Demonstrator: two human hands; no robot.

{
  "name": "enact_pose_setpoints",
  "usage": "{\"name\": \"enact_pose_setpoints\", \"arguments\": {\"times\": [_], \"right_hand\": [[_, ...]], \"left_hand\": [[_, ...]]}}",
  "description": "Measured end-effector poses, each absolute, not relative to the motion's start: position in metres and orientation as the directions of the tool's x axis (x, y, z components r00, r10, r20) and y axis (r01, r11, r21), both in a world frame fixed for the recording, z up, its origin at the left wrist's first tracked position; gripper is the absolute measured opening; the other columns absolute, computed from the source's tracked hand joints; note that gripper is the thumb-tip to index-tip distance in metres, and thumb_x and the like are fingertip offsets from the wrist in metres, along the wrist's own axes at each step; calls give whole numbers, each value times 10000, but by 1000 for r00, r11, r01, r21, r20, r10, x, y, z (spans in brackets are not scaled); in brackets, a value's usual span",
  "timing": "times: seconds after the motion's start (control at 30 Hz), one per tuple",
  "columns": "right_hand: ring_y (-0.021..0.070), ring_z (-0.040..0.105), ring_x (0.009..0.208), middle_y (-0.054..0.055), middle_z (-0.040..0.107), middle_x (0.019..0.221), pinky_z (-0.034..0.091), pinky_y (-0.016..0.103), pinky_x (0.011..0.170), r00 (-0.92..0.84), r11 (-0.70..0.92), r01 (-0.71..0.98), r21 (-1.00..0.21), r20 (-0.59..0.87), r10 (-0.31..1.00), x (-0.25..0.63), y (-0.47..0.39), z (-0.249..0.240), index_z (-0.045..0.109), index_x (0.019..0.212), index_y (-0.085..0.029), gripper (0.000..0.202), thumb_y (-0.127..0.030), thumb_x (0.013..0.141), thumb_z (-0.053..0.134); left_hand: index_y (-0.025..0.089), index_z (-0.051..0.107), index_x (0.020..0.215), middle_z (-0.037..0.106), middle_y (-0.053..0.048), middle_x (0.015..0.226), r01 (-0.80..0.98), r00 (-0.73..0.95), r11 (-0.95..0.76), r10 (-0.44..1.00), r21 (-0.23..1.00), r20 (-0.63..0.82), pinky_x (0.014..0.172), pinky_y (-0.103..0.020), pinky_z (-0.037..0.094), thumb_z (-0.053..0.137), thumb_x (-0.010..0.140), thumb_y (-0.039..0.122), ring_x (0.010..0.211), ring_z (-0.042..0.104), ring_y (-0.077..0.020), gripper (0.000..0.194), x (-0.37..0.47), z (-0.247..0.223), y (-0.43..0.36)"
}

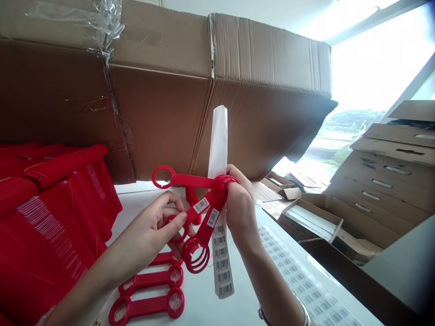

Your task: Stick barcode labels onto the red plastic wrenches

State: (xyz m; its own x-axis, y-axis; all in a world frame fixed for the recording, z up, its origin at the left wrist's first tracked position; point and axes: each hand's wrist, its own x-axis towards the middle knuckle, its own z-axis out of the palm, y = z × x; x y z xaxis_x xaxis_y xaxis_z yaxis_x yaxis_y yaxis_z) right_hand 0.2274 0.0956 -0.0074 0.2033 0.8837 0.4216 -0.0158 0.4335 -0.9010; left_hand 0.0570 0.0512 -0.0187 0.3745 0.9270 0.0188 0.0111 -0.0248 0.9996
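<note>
My right hand (240,199) is closed around one end of several red ring-ended plastic pieces (206,226), which fan out to the left and downward. Two of them carry small white barcode stickers. A long strip of barcode labels (222,262) runs through the same hand, its blank white upper part sticking up. With bent fingers, my left hand (168,222) grips the lower ring end of one stickered piece. Below it, more red ring-ended pieces (147,305) lie in a row on the white table (199,303).
Red packages with barcodes (50,226) are piled at left. A large cardboard box (163,113) spans the back. Sheets of barcode labels (306,280) lie at right. Beyond them are an open carton (316,222) and stacked cardboard boxes (387,181) near the window.
</note>
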Motion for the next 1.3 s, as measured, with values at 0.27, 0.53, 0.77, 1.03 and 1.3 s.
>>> {"name": "enact_pose_setpoints", "arguments": {"times": [0.27, 0.53, 0.77, 1.03, 1.3], "right_hand": [[119, 329, 523, -45, 401, 575, 258, 251, 456, 241, 451, -24, -892, 433, 869, 226, 97, -7, 410, 660, -232, 78, -158, 657, 436], [112, 357, 531, -47, 416, 611, 283, 251, 466, 229, 446, -45, -894, 425, 876, 229, 98, -6, 409, 675, -231, 93, -144, 644, 418], [122, 406, 584, -37, 462, 608, 315, 257, 513, 192, 460, 24, -888, 455, 869, 232, 99, -4, 425, 662, -221, 76, -153, 656, 458], [136, 455, 595, -31, 494, 628, 307, 261, 507, 117, 469, 67, -881, 474, 873, 236, 103, -9, 447, 682, -220, 84, -137, 692, 449], [111, 346, 536, -50, 403, 578, 275, 248, 468, 207, 526, 76, -847, 529, 823, 231, 100, -7, 355, 660, -232, 148, -90, 682, 392]], "left_hand": [[315, 572, 1165, 682, -23, 1048, 346, 327, -162, 944, 924, 43, 832, -338, 504, 490, 972, 600, 973, 665, -244, 354, 63, -28, 40], [334, 582, 1146, 667, 5, 970, 445, 362, -135, 931, 885, -40, 722, -299, 478, 481, 982, 396, 832, 638, -216, 203, 71, -27, 35], [331, 597, 1289, 692, 1, 886, 267, 432, -81, 901, 960, -45, 615, -265, 476, 544, 945, 383, 719, 604, -188, 352, 47, -27, 47], [284, 569, 1394, 710, -34, 1161, 307, 374, -50, 924, 950, -72, 924, -312, 516, 583, 939, 372, 1141, 631, -239, 464, 40, -13, 54], [319, 395, 1545, 729, -37, 1109, 305, 454, 6, 878, 952, -151, 795, -310, 561, 614, 924, 577, 934, 681, -222, 708, 37, -20, 55]]}}
